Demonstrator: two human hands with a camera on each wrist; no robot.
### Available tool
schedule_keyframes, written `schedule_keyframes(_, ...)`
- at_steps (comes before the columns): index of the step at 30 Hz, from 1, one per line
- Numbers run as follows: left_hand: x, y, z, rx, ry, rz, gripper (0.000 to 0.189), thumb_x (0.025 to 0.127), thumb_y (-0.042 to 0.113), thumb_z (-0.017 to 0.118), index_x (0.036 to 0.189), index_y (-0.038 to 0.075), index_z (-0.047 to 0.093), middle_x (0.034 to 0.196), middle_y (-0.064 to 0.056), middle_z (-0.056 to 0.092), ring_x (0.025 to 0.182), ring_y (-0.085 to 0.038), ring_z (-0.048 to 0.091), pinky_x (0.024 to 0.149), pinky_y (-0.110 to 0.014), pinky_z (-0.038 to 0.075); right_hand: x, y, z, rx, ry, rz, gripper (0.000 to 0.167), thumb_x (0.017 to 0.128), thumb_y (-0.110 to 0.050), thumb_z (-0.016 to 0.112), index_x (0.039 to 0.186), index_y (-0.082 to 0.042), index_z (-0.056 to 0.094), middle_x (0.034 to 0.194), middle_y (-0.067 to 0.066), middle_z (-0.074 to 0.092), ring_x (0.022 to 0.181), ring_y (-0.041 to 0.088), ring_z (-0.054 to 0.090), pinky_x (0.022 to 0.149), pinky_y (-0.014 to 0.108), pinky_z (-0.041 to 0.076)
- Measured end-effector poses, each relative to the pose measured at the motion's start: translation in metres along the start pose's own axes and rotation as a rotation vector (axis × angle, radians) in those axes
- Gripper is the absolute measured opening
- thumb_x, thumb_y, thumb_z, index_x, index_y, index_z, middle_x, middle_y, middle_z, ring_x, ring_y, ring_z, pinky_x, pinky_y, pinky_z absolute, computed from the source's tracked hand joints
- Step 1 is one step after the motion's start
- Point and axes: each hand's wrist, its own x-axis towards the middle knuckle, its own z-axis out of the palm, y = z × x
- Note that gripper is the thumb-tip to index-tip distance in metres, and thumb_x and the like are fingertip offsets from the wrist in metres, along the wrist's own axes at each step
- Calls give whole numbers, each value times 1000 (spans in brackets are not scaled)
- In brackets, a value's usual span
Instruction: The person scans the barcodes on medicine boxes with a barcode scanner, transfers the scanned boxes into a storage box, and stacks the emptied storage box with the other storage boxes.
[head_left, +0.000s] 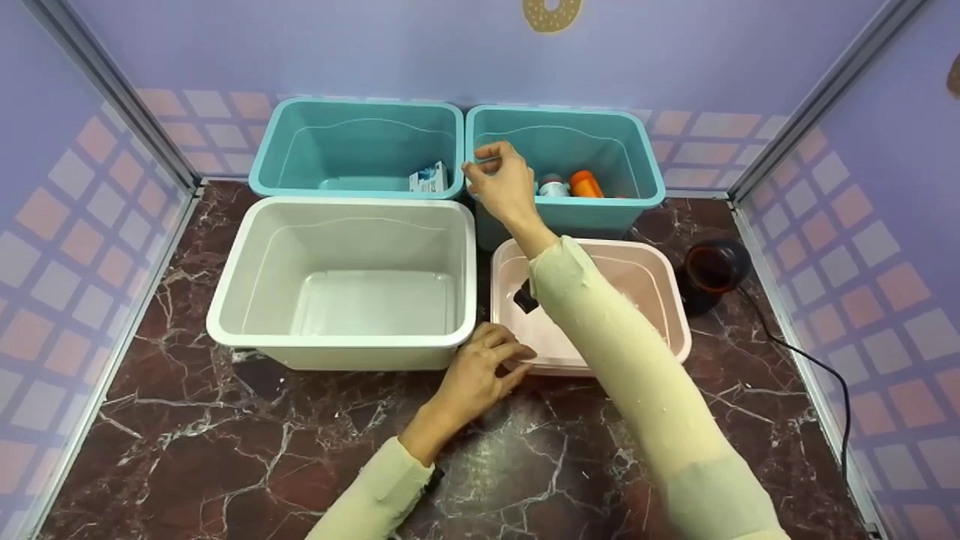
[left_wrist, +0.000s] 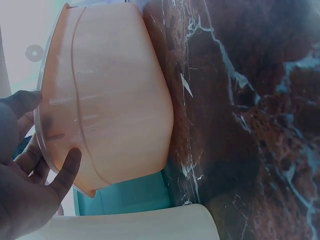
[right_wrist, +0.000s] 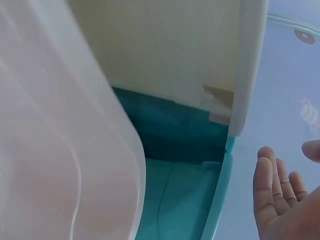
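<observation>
My left hand (head_left: 478, 375) grips the near left corner of the pink bin (head_left: 679, 330), its fingers and thumb on either side of the rim. In the left wrist view one finger lies along the bin's outer wall. Above the meeting rims of the two teal bins hovers my right hand (head_left: 506, 184), holding nothing; in the right wrist view its fingers are extended and the thumb stands apart. In the right teal bin (head_left: 630, 161) lie a white bottle (head_left: 553, 187) and an orange bottle (head_left: 585, 184). The left teal bin (head_left: 360, 142) holds a small white-and-blue box (head_left: 429, 178).
A large white bin (head_left: 341, 341) stands left of the pink one, in front of the left teal bin. To the right is a dark round device (head_left: 712, 270) with a black cord (head_left: 814, 360). Purple walls (head_left: 360, 45) enclose the marbled tabletop (head_left: 247, 450).
</observation>
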Motion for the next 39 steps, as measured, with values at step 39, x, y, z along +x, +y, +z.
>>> schedule_keyframes(39, 0, 1, -1, 0, -36, -43, 14, 87, 25, 76, 100, 20, 76, 95, 4, 65, 106, -16, 57, 100, -30, 50, -29, 28, -71, 174, -100, 71, 34, 94, -28, 69, 121, -10, 59, 100, 6, 69, 87, 30, 74, 70, 32, 61)
